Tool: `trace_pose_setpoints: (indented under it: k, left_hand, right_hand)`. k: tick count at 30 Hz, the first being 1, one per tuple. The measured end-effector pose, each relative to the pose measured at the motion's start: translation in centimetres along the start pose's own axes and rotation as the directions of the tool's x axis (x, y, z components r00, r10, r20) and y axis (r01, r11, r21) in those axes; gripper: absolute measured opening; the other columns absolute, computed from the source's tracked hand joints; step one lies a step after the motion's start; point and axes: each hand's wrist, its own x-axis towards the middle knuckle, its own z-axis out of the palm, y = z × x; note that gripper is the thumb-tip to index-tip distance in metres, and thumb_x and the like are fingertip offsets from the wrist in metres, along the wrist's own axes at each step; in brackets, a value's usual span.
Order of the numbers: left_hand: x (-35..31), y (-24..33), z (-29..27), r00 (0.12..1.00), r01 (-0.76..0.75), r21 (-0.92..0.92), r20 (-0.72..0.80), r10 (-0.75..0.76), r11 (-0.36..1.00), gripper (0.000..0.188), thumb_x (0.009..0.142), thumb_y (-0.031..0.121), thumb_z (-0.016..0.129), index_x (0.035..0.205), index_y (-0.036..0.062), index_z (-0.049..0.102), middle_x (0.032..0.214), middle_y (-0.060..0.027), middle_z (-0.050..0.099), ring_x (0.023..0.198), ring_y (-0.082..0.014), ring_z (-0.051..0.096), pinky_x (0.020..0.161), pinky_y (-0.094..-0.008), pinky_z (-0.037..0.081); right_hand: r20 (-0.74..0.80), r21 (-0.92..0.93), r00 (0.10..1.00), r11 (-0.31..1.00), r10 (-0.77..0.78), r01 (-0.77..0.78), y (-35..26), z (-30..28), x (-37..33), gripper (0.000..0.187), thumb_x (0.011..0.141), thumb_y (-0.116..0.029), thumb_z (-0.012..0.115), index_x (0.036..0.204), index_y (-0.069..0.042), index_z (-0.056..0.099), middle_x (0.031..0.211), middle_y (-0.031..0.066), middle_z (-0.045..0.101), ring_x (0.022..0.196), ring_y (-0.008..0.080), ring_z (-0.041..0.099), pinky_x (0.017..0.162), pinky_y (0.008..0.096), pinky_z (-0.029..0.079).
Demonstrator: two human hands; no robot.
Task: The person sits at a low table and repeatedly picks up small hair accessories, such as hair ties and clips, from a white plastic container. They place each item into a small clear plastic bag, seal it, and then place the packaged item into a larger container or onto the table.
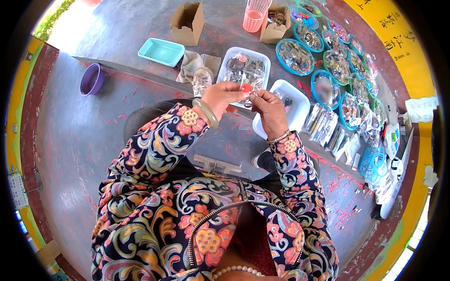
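My left hand, with a pale bangle at the wrist, pinches a small red round piece with dark spots on it. My right hand meets it fingertip to fingertip, closed on the lower right side of the piece; a bit of clear film seems to be there, too small to make out. Just beyond my hands stands a white tray holding several clear packets with dark items inside. Under and beside my right hand is a white basin with a few small dark items in it.
Several blue and green baskets of small goods stand at right, above rows of clear packets. Farther off are cardboard boxes, a pink basket and a turquoise basket. A purple basin sits at left.
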Motion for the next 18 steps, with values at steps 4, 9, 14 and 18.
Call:
trace_pose_setpoints:
  k: [4,9,14,18]
  left_hand:
    - [0.06,-0.16,0.02,0.998,0.003,0.034,0.064,-0.005,0.999,0.018,0.082,0.017,0.059,0.097,0.0064,0.060,0.086,0.0017,0.060,0.075,-0.0052,0.054,0.057,-0.0191,0.041]
    - [0.30,-0.41,-0.08,0.998,0.007,0.045,0.070,-0.010,0.999,0.018,0.083,0.018,0.059,0.097,0.0065,0.059,0.087,0.0017,0.060,0.076,-0.0051,0.054,0.057,-0.0195,0.042]
    - [0.11,-0.18,-0.06,0.998,0.008,0.032,0.061,-0.010,0.999,0.016,0.084,0.017,0.057,0.096,0.0059,0.058,0.087,0.0018,0.059,0.076,-0.0058,0.055,0.057,-0.0202,0.042]
    - [-0.04,0.05,-0.17,0.997,-0.049,0.074,0.063,0.044,0.996,0.015,0.084,0.014,0.055,0.094,0.0034,0.057,0.085,0.0000,0.059,0.076,-0.0072,0.055,0.056,-0.0214,0.044]
  right_hand:
    - [-0.030,0.023,0.999,0.999,-0.040,0.040,0.29,-0.12,-0.07,0.008,0.079,-0.012,0.062,0.080,-0.004,0.061,0.071,0.0010,0.061,0.064,0.0075,0.054,0.058,0.0203,0.039]
    - [-0.042,0.002,0.997,0.998,-0.070,0.070,0.29,0.21,-0.29,0.009,0.081,-0.013,0.060,0.079,-0.003,0.059,0.070,0.0033,0.061,0.064,0.0090,0.055,0.058,0.0204,0.039]
    - [-0.004,-0.038,1.000,0.999,-0.012,0.012,0.02,-0.01,-0.16,0.010,0.079,-0.014,0.062,0.080,-0.005,0.059,0.073,0.0010,0.061,0.066,0.0075,0.054,0.059,0.0203,0.039]
    - [0.050,-0.069,0.998,0.997,0.025,-0.021,-0.58,-0.34,0.13,0.010,0.077,-0.015,0.064,0.080,-0.007,0.059,0.076,-0.0015,0.060,0.070,0.0067,0.053,0.062,0.0202,0.039]
